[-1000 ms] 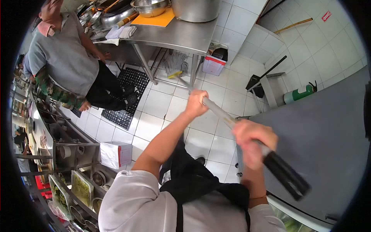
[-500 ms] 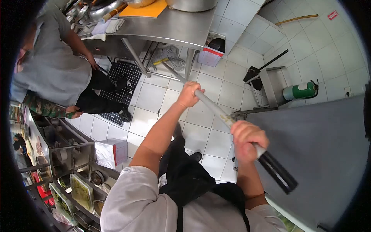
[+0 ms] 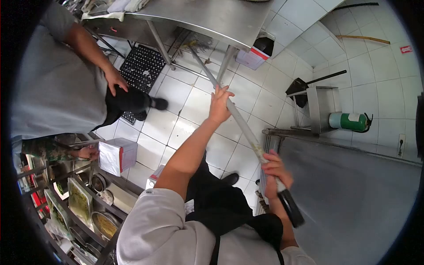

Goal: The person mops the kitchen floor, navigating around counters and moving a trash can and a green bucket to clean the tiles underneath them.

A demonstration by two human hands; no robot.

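A mop with a long pale handle (image 3: 242, 123) slants across the view, its black grip end pointing toward me. Its grey string head (image 3: 201, 44), partly blurred, lies on the floor beneath the steel table. My left hand (image 3: 220, 106) holds the middle of the handle, some of its fingers raised. Lower down, just above the black end, my right hand (image 3: 277, 171) is wrapped around the handle.
A co-worker in a grey shirt (image 3: 66, 84) stands at the left by a black perforated mat (image 3: 142, 66). The steel table (image 3: 207, 20) is ahead, a green cylinder (image 3: 351, 121) at right. Other items include a white box (image 3: 117, 157) and food trays (image 3: 80, 201).
The view has shifted, and the mop handle now stands steeper. My right hand has moved left with the black end. The co-worker has stepped closer, one hand now near the thigh.
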